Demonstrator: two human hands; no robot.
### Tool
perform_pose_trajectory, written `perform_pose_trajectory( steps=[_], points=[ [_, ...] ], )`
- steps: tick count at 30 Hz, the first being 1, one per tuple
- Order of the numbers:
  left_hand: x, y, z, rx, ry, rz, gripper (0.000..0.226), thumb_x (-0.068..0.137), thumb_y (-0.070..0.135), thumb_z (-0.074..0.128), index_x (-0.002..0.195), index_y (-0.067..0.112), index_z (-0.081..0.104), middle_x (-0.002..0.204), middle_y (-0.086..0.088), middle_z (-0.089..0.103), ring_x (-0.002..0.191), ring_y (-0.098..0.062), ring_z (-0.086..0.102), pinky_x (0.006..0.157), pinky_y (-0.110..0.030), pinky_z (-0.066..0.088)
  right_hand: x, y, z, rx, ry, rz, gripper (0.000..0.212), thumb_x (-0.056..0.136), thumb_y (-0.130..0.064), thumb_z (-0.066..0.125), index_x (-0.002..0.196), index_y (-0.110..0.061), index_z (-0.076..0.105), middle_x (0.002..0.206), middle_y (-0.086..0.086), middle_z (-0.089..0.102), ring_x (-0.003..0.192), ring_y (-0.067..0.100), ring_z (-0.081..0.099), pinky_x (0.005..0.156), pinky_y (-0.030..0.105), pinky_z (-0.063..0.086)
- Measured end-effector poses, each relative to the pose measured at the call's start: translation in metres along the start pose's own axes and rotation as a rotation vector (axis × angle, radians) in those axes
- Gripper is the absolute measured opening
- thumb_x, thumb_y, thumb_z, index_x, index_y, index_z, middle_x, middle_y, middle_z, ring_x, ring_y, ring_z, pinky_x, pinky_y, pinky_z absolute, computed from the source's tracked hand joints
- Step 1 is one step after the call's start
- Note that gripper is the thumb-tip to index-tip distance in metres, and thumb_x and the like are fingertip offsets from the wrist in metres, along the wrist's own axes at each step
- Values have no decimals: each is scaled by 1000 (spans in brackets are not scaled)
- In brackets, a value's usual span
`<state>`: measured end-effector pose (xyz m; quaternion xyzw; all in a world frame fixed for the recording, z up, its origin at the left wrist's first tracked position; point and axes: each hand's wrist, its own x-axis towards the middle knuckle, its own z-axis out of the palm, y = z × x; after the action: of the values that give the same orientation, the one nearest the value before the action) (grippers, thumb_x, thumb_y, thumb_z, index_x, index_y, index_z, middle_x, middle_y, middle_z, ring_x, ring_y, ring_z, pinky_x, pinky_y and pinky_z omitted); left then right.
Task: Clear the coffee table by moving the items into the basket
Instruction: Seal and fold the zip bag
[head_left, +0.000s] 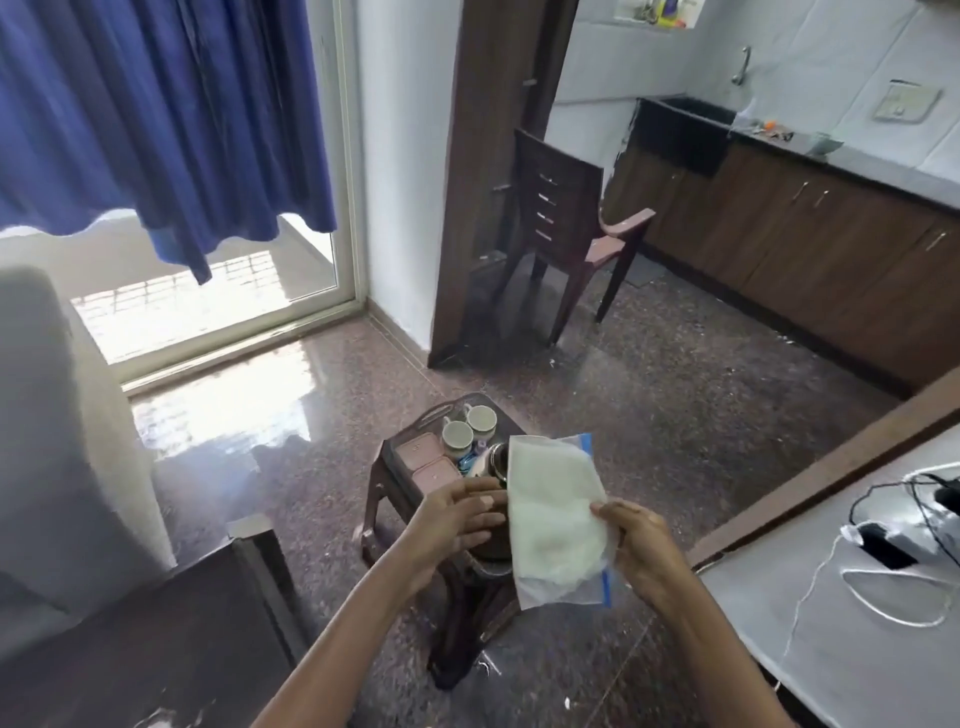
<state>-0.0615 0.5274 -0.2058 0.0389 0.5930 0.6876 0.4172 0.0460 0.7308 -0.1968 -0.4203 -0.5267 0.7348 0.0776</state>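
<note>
A clear zip bag (553, 519) with white contents and a blue seal hangs in the air, pinched at its right edge by my right hand (641, 543). My left hand (462, 519) hovers with spread fingers just left of the bag, holding nothing. Below them a dark basket (400, 457) sits on a small dark brown stool (379, 525). Inside the basket are two white cups (470, 428), two pink lidded boxes (428, 460), a small blue item (467, 460) and a dark metal vessel (498, 460), partly hidden by the bag.
A brown plastic chair (566, 218) stands behind, by a wooden door frame. Kitchen cabinets (810, 244) run along the right. A grey surface with cables and a charger (883, 540) is at right. A dark table (171, 634) lies at lower left, a pale sofa (57, 441) beside it.
</note>
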Motion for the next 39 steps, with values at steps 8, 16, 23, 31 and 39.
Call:
perform_pose_trajectory(
  steps=[8, 16, 23, 31, 39],
  points=[
    [80, 29, 20, 286, 204, 60, 26, 89, -3, 51, 114, -2, 59, 100, -6, 64, 76, -5, 55, 57, -5, 42, 92, -58, -35, -287, 284, -226, 8, 81, 3, 63, 89, 3, 65, 75, 9, 61, 66, 21, 54, 46, 22, 49],
    [148, 5, 36, 1091, 266, -45, 60, 82, 27, 64, 138, 22, 40, 140, -2, 41, 129, -23, 41, 105, -34, 38, 224, -69, -28, -795, 243, -351, 17, 78, -3, 66, 92, 4, 71, 90, 19, 71, 78, 30, 64, 68, 32, 44],
    [173, -18, 71, 1326, 427, -216, 71, 84, 46, 60, 143, 28, 25, 148, 1, 28, 129, -25, 36, 97, -39, 44, 295, -51, -9, -1181, -24, -296, 21, 78, -19, 64, 95, -10, 74, 92, 19, 72, 86, 34, 67, 65, 32, 46],
    [176, -18, 79, 1207, 559, -238, 71, 80, 43, 66, 141, 36, 30, 151, 12, 26, 134, -16, 35, 100, -35, 44, 329, -27, 21, -1305, -282, -160, 13, 74, -13, 61, 72, -5, 70, 73, 18, 68, 77, 34, 66, 57, 28, 37],
    [179, -22, 82, 1143, 614, -265, 72, 81, 40, 66, 142, 39, 28, 154, 13, 21, 140, -11, 28, 105, -34, 39, 342, -8, 31, -1185, -351, -18, 4, 73, -1, 66, 71, 0, 69, 80, 22, 70, 79, 34, 66, 73, 42, 56]
  ],
)
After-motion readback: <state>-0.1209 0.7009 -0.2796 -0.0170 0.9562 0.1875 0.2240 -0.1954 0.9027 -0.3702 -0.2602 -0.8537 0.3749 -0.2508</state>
